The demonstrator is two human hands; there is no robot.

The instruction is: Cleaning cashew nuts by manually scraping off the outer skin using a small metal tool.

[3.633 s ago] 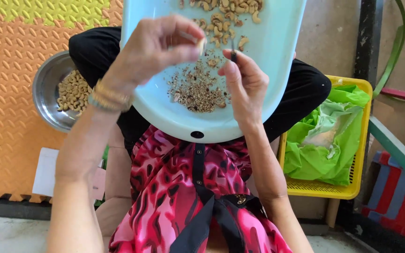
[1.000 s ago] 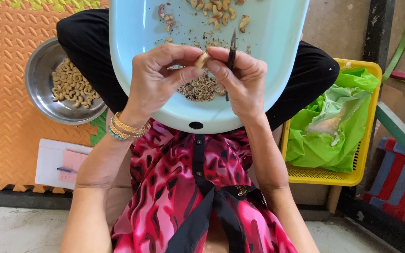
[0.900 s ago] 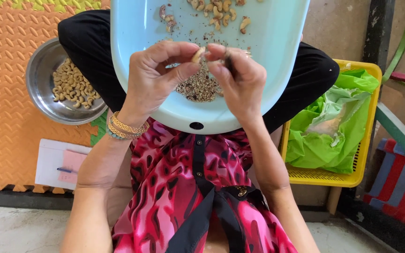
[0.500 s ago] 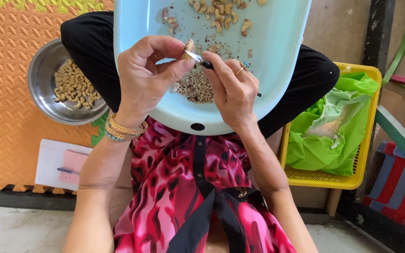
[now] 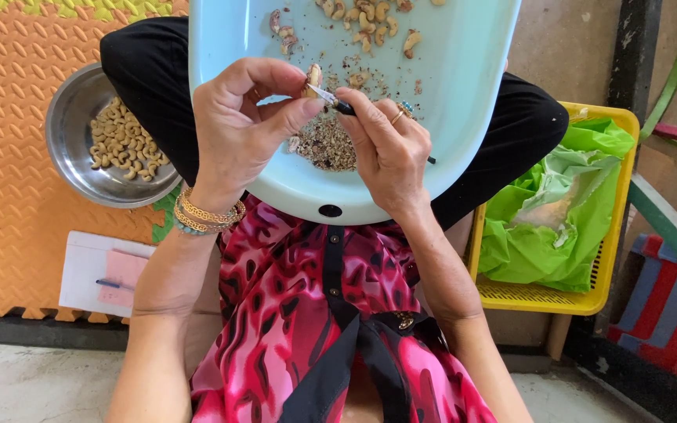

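My left hand [image 5: 246, 129] pinches a cashew nut [image 5: 313, 78] between thumb and fingers over a light blue plastic tray [image 5: 464, 86] resting on my lap. My right hand [image 5: 385, 149] grips a small knife [image 5: 337, 103] whose blade touches the nut. Below the hands lies a pile of brown skin scraps [image 5: 327, 145] on the tray. Several unpeeled cashews [image 5: 366, 19] lie at the tray's far end.
A steel bowl [image 5: 72, 149] with peeled cashews [image 5: 123, 149] sits at left on an orange foam mat [image 5: 9, 157]. A white notepad with a pen [image 5: 103, 274] lies near it. At right stands a yellow basket [image 5: 613, 258] lined with a green plastic bag [image 5: 558, 227].
The hands came together over the tray. My right hand turned the knife from upright to pointing left, blade against the nut held in my left fingers.
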